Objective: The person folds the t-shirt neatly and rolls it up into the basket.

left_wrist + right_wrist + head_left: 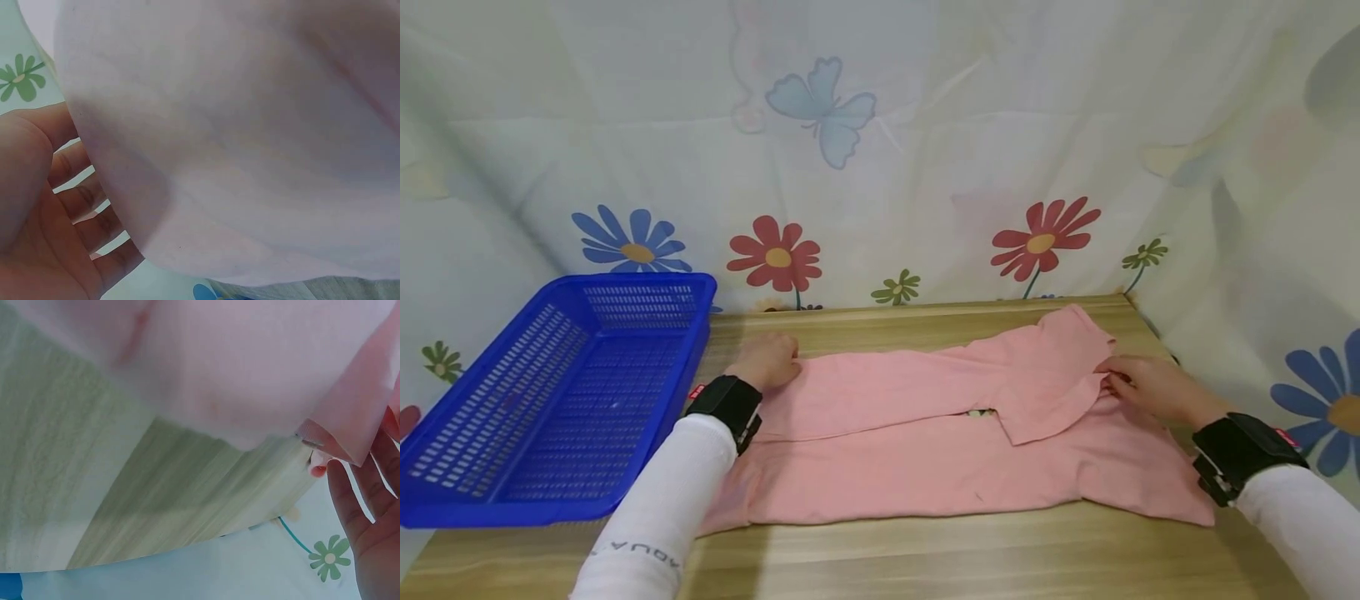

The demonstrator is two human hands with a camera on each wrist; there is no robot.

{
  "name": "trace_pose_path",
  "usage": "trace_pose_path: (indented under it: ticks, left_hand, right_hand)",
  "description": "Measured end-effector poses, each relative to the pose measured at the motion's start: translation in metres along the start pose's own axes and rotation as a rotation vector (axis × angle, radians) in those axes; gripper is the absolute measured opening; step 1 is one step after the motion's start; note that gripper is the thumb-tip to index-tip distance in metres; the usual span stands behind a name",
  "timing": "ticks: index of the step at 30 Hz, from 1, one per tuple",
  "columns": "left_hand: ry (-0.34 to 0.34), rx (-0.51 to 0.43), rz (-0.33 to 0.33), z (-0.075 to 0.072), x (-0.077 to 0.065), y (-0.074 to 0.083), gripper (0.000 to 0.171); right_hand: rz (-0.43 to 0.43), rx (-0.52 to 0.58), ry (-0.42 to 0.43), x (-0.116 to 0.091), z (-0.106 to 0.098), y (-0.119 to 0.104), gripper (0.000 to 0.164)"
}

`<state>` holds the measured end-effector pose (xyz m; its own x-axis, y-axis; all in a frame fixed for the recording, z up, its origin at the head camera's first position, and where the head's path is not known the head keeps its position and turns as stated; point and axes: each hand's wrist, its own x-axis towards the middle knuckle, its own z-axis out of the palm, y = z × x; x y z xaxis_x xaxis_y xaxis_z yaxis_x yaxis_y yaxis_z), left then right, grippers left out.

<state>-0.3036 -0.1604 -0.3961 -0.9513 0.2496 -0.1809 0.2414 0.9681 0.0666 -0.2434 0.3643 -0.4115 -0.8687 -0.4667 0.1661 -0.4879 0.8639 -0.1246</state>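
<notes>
Okay, your right hand (1153,387) pinches pink garment (910,471) near 3 o'clock, seemingly keeping it spread; left hand (766,362) at 9 o'clock end, grip hidden, can't tell.

A pale, wrinkled sheet (940,158) hangs behind the wood-grain desk (880,562), printed with 1 blue butterfly (837,117) and 2 large red flowers (777,257); the right-hand sheet (1247,275) shows a big blue flower (1318,412).
</notes>
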Motion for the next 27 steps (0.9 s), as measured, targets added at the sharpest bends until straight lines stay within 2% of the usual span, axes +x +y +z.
trace_pose_path:
  ticks: [7,15,23,27]
  left_hand:
    - [-0.009,-0.027,0.006,0.0,-0.001,0.0,0.017]
    - [-0.02,-0.036,0.014,0.001,-0.001,-0.002,0.017]
    - [-0.01,-0.01,0.019,0.002,-0.001,-0.005,0.015]
    - [-0.008,-0.004,0.022,0.003,0.0,-0.007,0.014]
  right_hand:
    - [0.0,0.046,0.07,-0.003,-0.003,-0.004,0.019]
    - [0.013,0.024,0.061,-0.008,-0.016,-0.008,0.014]
    - [-0.024,0.001,0.052,-0.022,-0.031,-0.021,0.015]
    - [-0.073,-0.014,0.079,-0.033,-0.036,-0.027,0.02]
